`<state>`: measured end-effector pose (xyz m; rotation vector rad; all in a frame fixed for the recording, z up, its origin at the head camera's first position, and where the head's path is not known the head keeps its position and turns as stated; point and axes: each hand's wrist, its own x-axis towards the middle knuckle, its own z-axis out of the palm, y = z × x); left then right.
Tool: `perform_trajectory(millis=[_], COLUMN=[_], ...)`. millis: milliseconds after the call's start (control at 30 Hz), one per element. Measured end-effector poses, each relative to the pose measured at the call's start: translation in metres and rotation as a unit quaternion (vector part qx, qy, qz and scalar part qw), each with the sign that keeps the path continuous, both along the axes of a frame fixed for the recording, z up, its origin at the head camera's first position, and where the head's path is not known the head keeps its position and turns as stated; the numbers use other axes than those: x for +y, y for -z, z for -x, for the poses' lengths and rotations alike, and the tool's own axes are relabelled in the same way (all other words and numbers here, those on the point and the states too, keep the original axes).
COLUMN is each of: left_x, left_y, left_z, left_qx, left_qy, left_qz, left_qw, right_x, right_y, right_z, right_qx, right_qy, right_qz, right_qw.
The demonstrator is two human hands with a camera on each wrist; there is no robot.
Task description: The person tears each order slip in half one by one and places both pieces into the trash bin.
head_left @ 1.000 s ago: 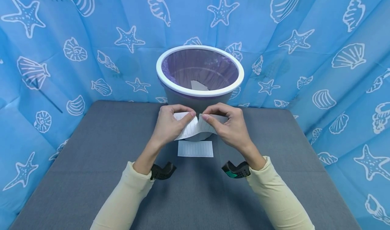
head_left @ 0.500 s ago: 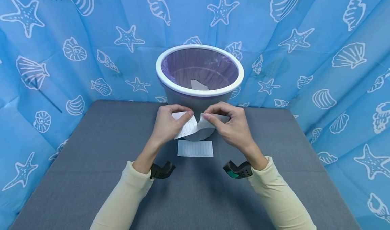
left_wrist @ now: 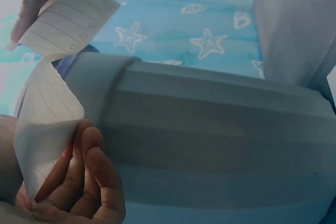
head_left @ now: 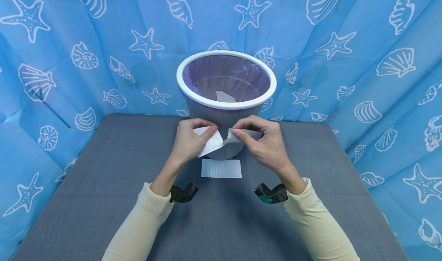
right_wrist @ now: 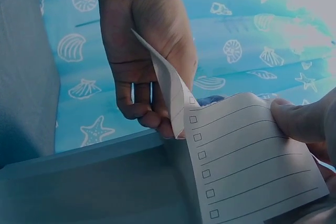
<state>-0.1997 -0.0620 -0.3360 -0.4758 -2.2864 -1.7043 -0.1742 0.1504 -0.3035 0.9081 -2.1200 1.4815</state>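
Between both hands is a lined slip of paper [head_left: 211, 142] with small checkboxes, held up before the bin [head_left: 226, 117]. A rip runs down it from the top, and the two halves meet only at a narrow part low down. My left hand [head_left: 189, 141] pinches the left half between thumb and fingers; its ragged torn edge shows in the left wrist view. With thumb and fingertips, my right hand [head_left: 265, 142] grips the other half [right_wrist: 247, 153], which curls. Flat on the table just below lies a second lined slip [head_left: 221, 169].
The grey bin has a white rim [head_left: 226, 106] and a purple liner [head_left: 221, 71], with a piece of white paper [head_left: 225, 96] inside. It stands at the back of the grey table [head_left: 138, 169]. A blue curtain [head_left: 207, 19] with shells and starfish hangs behind.
My hands have drawn slightly apart, the right one shifting right. The rip in the slip has widened and lengthened downward. The slip on the table has stayed put.
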Motion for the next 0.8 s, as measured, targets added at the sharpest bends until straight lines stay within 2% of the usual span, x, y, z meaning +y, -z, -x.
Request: perform_trajectory(millis=[267,800], left_x=[-0.0010,-0.0084], left_y=[0.0012,0.0048], left_z=[0.0009,0.0016], left_qx=[-0.011,-0.016], left_qy=[-0.014,-0.020], left_qz=[0.008,0.027], left_qw=[0.9998,0.9993], right_x=[0.0010,0.0068], right_y=[-0.0018,-0.0092], right_z=[-0.0019,-0.0048], right_qx=[0.005,0.010], right_qy=[-0.003,0.012], right_qz=[-0.003,-0.008], right_qw=[1.000,1.000])
